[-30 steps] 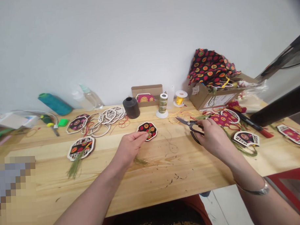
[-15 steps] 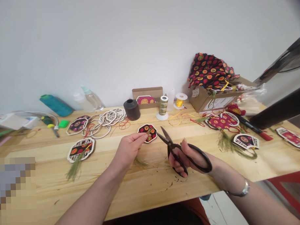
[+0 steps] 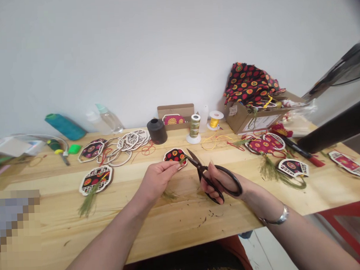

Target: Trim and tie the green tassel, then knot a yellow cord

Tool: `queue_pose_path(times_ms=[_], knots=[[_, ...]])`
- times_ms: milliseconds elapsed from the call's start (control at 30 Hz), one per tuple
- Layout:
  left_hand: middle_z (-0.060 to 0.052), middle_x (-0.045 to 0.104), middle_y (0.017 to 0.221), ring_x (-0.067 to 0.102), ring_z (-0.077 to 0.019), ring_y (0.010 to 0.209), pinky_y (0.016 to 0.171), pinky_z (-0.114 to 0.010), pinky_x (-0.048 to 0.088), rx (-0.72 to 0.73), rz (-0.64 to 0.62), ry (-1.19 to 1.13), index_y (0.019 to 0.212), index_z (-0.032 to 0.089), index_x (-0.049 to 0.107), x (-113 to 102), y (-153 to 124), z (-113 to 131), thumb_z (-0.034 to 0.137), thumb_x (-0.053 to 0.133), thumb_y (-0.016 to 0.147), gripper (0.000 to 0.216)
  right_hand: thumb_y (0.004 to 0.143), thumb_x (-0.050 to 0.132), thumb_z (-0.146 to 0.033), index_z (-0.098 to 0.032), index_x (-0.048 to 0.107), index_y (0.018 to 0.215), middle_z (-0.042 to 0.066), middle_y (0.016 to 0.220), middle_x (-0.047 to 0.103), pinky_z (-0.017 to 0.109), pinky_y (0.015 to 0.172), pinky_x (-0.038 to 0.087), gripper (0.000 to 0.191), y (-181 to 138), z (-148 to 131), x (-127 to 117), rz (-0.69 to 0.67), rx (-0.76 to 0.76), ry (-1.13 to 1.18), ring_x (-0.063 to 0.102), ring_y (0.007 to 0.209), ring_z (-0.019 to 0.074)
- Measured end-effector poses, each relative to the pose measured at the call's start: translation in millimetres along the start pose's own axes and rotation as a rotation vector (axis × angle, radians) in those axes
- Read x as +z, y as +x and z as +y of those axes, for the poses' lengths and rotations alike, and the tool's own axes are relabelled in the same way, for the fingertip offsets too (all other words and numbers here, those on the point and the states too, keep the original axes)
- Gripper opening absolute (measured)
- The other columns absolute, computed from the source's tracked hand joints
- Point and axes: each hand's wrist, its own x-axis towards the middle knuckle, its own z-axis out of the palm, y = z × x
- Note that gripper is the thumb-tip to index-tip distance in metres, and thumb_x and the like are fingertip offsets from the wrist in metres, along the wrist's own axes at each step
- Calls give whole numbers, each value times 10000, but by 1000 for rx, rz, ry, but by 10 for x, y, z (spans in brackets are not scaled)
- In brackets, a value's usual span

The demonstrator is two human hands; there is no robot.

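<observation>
The ornament [image 3: 171, 154] is patterned with red and orange rounds on black, the tassel [image 3: 169, 195] is coloured olive green, and the scissors [image 3: 201, 169] are coloured black at the handles. The worktop [image 3: 58, 210] is streaked with pale brown grain.

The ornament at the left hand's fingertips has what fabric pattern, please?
Its black fabric carries red and yellow-orange round motifs, best seen in the head view.
</observation>
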Motion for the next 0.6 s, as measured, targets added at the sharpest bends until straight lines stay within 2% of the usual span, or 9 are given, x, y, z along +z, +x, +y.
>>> queue_pose_path(times_ms=[133, 333, 500, 600], knots=[[60, 439, 399, 298, -67, 416, 419, -207, 228, 9, -3, 13, 756, 166, 765, 0, -2, -9, 332, 693, 685, 195, 859, 223, -695, -141, 521, 755, -22, 586, 436, 220, 451, 337, 638, -78, -70, 32, 45, -50, -10, 391, 446, 71], [38, 534, 439, 423, -95, 471, 486, -211, 315, 33, -19, 17, 747, 175, 768, -4, 5, -7, 326, 692, 689, 179, 888, 259, -634, -134, 518, 752, -25, 601, 409, 215, 458, 309, 579, -132, -153, 124, 130, -1, 24, 344, 461, 65], [8, 653, 578, 494, -106, 534, 527, -214, 349, 32, -32, 20, 767, 182, 768, -12, 1, -16, 337, 688, 697, 188, 874, 346, -622, -139, 517, 747, -24, 612, 409, 207, 468, 309, 528, -165, -226, 149, 174, 8, 41, 346, 487, 64], [13, 646, 565, 499, -110, 535, 550, -222, 367, 29, -38, 10, 779, 182, 768, -11, 3, -18, 346, 688, 696, 201, 862, 380, -622, -144, 507, 735, -24, 620, 410, 204, 453, 306, 510, -186, -267, 167, 180, 13, 49, 344, 483, 61]])
